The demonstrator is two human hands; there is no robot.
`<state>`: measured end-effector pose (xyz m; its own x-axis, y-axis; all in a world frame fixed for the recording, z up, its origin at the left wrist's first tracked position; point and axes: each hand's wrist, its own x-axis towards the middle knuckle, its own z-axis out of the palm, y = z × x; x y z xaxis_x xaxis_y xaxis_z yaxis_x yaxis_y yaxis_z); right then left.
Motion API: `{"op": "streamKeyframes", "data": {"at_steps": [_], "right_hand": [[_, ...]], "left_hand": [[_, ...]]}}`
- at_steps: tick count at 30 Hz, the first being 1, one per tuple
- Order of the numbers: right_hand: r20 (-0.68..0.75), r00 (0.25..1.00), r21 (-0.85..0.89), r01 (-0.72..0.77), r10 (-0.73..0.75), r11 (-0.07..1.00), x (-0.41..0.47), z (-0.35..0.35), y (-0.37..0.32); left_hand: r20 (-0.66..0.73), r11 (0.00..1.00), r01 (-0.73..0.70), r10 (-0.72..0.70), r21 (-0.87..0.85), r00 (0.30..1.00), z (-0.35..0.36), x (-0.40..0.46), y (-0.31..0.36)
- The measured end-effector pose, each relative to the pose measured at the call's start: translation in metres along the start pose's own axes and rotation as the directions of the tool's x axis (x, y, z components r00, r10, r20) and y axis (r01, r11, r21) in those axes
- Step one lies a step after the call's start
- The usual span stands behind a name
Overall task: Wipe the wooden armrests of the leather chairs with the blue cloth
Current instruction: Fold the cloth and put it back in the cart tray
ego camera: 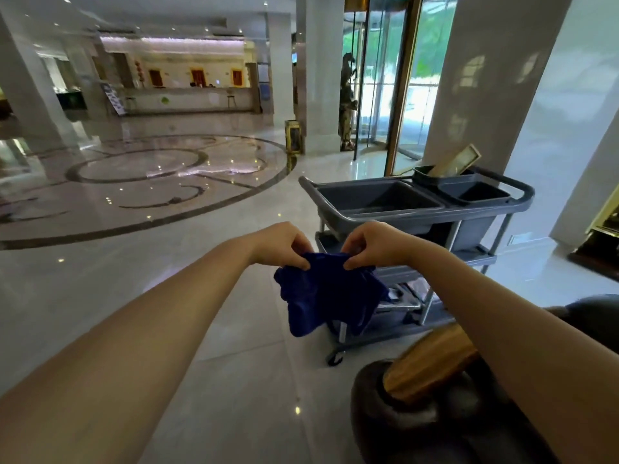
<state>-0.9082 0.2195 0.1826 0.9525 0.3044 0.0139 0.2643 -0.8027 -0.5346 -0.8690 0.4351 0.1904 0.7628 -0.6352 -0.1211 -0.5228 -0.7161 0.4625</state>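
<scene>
We hold the cloth [330, 293] up in front of us with both hands. The left hand [284, 244] pinches its top edge between thumb and fingertips, and the right hand [375, 244] pinches the same edge just beside it, so the cloth hangs down bunched and creased, not yet spread or folded into a pad.

The armrest [430, 363] lies below and to the right of the hands, close to our body. It passes under the right forearm, so the right hand is the nearer one. Its long axis runs on a slant, from its rounded near end at lower left up and away to the right, where the forearm hides the rest. That near end sits on the dark leather [395, 416] of the chair arm, which curls round below it. We judge that the wipe has not begun: the cloth is clear of the wood.

To reach it we have to bring the cloth down and back toward us, to the right. The cart [415, 209] stands just beyond the hands, its lower shelves behind the hanging cloth, so there is little room forward. The floor [167, 296] to the left is open. A stroke along the wood would run away from us toward the cart side; we cannot tell how far the armrest goes that way.
</scene>
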Motion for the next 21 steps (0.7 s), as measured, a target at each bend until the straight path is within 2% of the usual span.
{"op": "streamKeyframes", "data": {"at_steps": [4,11,18,21], "right_hand": [[-0.049,0.998,0.008,-0.044,0.044,0.999,0.091,-0.010,0.022],[-0.116,0.978,0.089,-0.162,0.172,0.983,0.231,-0.041,0.054],[-0.161,0.947,0.095,-0.267,0.280,0.959,0.340,-0.089,0.120],[-0.192,0.932,0.106,-0.291,0.307,0.951,0.381,-0.114,0.163]], "left_hand": [[0.004,0.995,-0.081,0.081,0.051,0.997,-0.045,0.083,-0.059],[0.102,0.974,-0.212,0.204,0.078,0.974,-0.124,0.225,-0.137],[0.197,0.945,-0.322,0.305,0.059,0.932,-0.176,0.378,-0.172],[0.194,0.927,-0.371,0.355,0.051,0.914,-0.187,0.449,-0.177]]}}
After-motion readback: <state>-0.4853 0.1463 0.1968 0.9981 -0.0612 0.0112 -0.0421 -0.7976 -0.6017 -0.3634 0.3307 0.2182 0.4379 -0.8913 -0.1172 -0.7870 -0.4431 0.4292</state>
